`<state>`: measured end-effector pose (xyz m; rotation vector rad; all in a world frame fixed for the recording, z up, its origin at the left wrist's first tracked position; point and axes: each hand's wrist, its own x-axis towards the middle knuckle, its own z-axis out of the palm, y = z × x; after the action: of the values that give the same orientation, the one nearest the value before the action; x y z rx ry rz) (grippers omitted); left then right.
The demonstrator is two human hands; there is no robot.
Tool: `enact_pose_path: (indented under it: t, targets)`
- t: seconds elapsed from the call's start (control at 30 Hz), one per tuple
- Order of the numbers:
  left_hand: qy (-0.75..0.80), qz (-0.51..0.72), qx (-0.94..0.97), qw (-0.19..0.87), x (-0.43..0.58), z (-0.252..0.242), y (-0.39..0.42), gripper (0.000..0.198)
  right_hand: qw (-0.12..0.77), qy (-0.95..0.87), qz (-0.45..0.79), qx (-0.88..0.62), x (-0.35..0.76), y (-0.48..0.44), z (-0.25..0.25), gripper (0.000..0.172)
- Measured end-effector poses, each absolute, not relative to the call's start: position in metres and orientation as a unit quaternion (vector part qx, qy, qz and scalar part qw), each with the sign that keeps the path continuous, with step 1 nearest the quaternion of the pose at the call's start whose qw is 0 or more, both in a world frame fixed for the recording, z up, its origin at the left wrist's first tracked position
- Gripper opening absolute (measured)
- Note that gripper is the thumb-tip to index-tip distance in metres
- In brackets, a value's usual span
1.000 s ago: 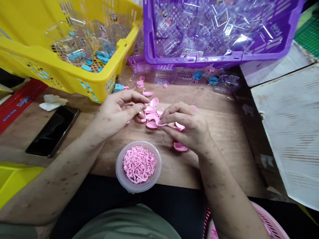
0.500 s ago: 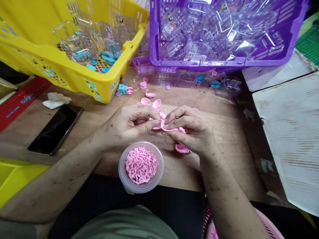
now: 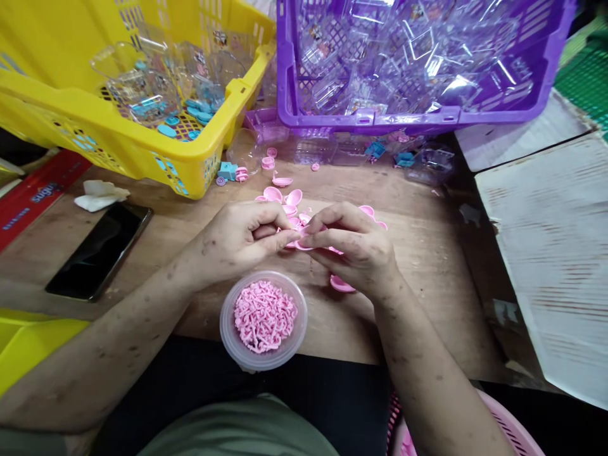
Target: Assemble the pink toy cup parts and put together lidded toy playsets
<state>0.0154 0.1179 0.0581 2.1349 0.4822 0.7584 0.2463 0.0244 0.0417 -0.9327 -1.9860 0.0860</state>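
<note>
A small, shallow pink plastic piece (image 3: 304, 245) is pinched between both hands above the wooden table. My left hand (image 3: 242, 237) closes thumb and forefinger on its left edge, and my right hand (image 3: 356, 247) grips its right side with bent fingers. Fingertips hide most of the piece. Beyond them lie several loose pink oval shells (image 3: 272, 194). One more pink shell (image 3: 341, 284) rests beneath my right palm. Nearest my left wrist stands a round clear tub (image 3: 226, 326), filled with small pink stick-like parts (image 3: 263, 315).
At the back stand a yellow basket (image 3: 190, 149) and a purple basket (image 3: 408, 119) with clear plastic packs inside. A black phone (image 3: 99, 250) lies at left. White cardboard (image 3: 551, 253) borders the right side. Blue and pink toy parts (image 3: 228, 171) sit near the yellow basket.
The whole view has shifted slightly, so things appear a little further left. Both hands still pinch the pink piece, the right fingers having shifted slightly around it.
</note>
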Motion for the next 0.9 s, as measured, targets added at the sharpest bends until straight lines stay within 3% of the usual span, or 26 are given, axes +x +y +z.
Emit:
enact_pose_path:
  t: [0.13,0.2,0.33,0.37,0.4,0.47,0.57,0.73,0.9]
  targets:
    - [0.258,0.319,0.816,0.408,0.017,0.052,0.126,0.009,0.432,-0.787,0.034,-0.439,0.249,0.027,0.034,0.005]
    - [0.321,0.326,0.754,0.471,0.017,0.048,0.135,0.017,0.404,-0.774,0.057,-0.484,0.250,0.030,0.027,0.010]
    - [0.376,0.274,0.615,0.636,0.018,0.047,0.146,0.023,0.364,-0.734,0.113,-0.562,0.262,0.032,0.019,0.066]
    - [0.374,0.268,0.597,0.657,0.019,0.048,0.145,0.023,0.365,-0.719,0.111,-0.580,0.267,0.031,0.021,0.072]
    - [0.369,0.267,0.585,0.671,0.020,0.049,0.144,0.024,0.371,-0.702,0.101,-0.600,0.274,0.029,0.024,0.068]
    - [0.356,0.275,0.568,0.689,0.021,0.052,0.141,0.022,0.375,-0.661,0.071,-0.646,0.288,0.024,0.034,0.040]
    - [0.340,0.302,0.556,0.696,0.023,0.053,0.137,0.019,0.314,-0.627,0.082,-0.708,0.303,0.015,0.048,0.009]
    - [0.345,0.326,0.553,0.685,0.023,0.053,0.138,0.016,0.154,-0.671,0.235,-0.686,0.305,0.011,0.052,0.004]
    - [0.316,0.280,0.509,0.750,0.018,0.057,0.141,0.027,0.264,-0.682,0.201,-0.651,0.305,0.015,0.039,0.008]
